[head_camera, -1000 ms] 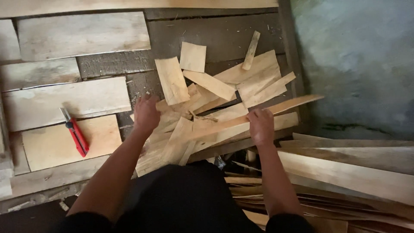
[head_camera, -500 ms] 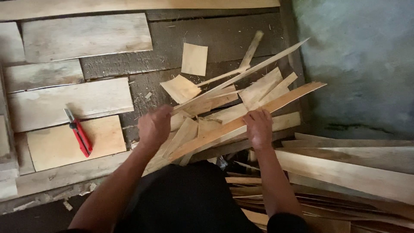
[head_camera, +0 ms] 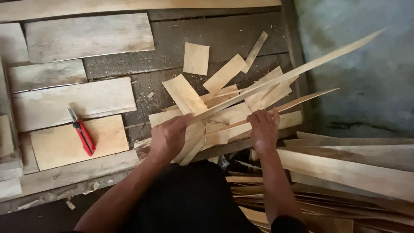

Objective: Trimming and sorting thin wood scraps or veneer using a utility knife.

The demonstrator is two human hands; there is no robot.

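Where the left hand [head_camera: 169, 137] pinches its near end, lifts a long pale strip [head_camera: 284, 75] off the heap, long axis running up and to the right, far tip tapering out over the grey wall [head_camera: 358, 73]. Lies away from the fingers, then, all of its length beyond them, near end closed between thumb and fingers of that left hand, which sits nearer to it than the other. Rests flat, fingers together and pointing forward, the right hand [head_camera: 264, 129], pressing down on the heap of slats [head_camera: 224, 116] just right of the strip; grips nothing that can be seen. Crosses under the strip a second thin strip [head_camera: 302, 100], pointing the same way but lower. Sits apart at the top of the heap a small square piece [head_camera: 196, 58]. Lies well to the left, on a tan board [head_camera: 108, 138], a red utility knife [head_camera: 84, 134], handle toward the body. Stack up at the right more long planks [head_camera: 353, 168]. No package, label or sign anywhere in view.
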